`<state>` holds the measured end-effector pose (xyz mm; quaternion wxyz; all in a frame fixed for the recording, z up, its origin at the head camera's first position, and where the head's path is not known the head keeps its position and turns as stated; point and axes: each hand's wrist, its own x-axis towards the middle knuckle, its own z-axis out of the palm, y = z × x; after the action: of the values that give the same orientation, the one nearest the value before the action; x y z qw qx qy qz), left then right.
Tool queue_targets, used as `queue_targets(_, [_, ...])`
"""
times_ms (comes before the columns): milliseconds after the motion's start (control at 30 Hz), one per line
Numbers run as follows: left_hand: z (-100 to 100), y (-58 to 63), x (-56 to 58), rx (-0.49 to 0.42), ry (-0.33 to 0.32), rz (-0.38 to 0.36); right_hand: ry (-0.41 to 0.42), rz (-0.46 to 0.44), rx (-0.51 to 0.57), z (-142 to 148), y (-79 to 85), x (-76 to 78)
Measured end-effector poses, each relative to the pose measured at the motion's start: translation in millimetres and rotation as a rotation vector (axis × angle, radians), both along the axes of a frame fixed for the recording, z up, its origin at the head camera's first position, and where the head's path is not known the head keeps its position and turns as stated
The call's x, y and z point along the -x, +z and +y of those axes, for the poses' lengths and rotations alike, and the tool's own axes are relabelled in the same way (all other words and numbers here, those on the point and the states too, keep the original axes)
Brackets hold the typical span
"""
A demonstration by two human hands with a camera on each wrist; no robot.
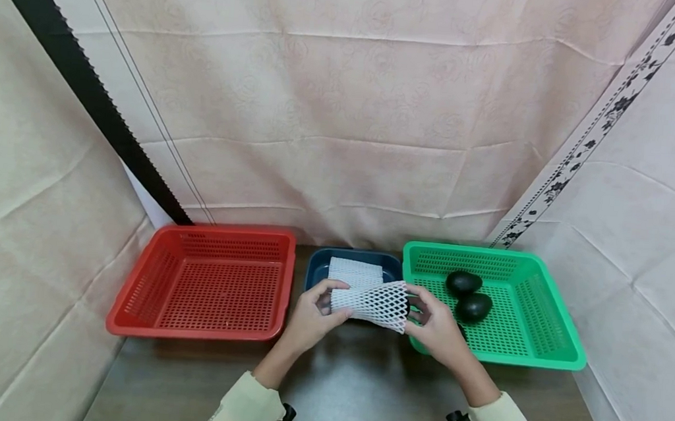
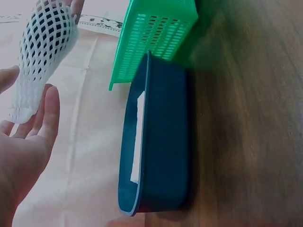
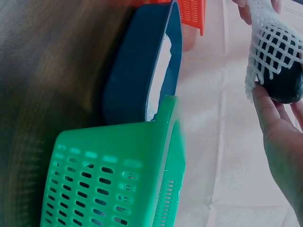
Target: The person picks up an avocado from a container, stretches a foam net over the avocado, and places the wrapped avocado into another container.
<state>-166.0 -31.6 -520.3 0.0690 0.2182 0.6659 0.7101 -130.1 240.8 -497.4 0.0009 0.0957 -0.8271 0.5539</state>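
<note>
A white foam net sleeve [image 1: 373, 304] is held between both hands over the front of a dark blue tray [image 1: 394, 262]. My left hand [image 1: 312, 319] grips the sleeve's narrow end between thumb and fingers. At the wider end, my right hand [image 1: 440, 329] holds a smooth black avocado [image 3: 285, 86] with its fingertips by the net's edge. That avocado sits partly inside the sleeve, its rounded end sticking out in the right wrist view. More white foam sleeves [image 1: 356, 270] lie in the blue tray.
To the right stands a green basket [image 1: 550, 306] with black avocados [image 1: 474, 308] in it, one partly hidden by the right hand. A red basket [image 1: 223, 297] stands on the left. All rest on a wooden table [image 1: 353, 390], with cloth hanging behind and at both sides.
</note>
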Motion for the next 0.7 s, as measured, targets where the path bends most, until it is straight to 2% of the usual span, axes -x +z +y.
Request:
queue_targets(167, [3,-0.2,-1.5,0.012,0.004,-0.013,-0.006,0.012,-0.028,-1,2.9,-1.2])
queue_targets(400, [5,1.8,-4.3,0.112,0.034,0.039,0.011,0.031,-0.025,-5,3.8,0.0])
queue_targets(567, [5,3.6,-4.4,0.121,0.016,0.023,0.028,0.055,-0.012,-10,6.3,0.3])
queue_targets(700, [6,4.1,-4.7,0.123,-0.017,0.001,0.021,0.056,-0.051,-14,6.7,0.7])
